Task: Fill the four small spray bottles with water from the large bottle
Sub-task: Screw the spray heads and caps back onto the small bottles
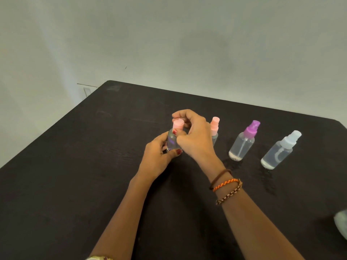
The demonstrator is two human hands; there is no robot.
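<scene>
A small clear spray bottle with a pink cap (173, 141) stands on the black table (75, 166). My left hand (156, 158) grips its body. My right hand (195, 136) is curled around its pink spray top. To the right stand three more small bottles: a second pink-topped one (215, 128), half hidden behind my right hand, a purple-topped one (243, 142) and a white-topped one (279, 152). The purple and white ones hold clear liquid. A blurred pale object (341, 225) shows at the right edge; I cannot tell if it is the large bottle.
Wet patches (266, 177) lie on the table near the purple and white bottles. A pale wall (169, 44) rises behind the table's far edge.
</scene>
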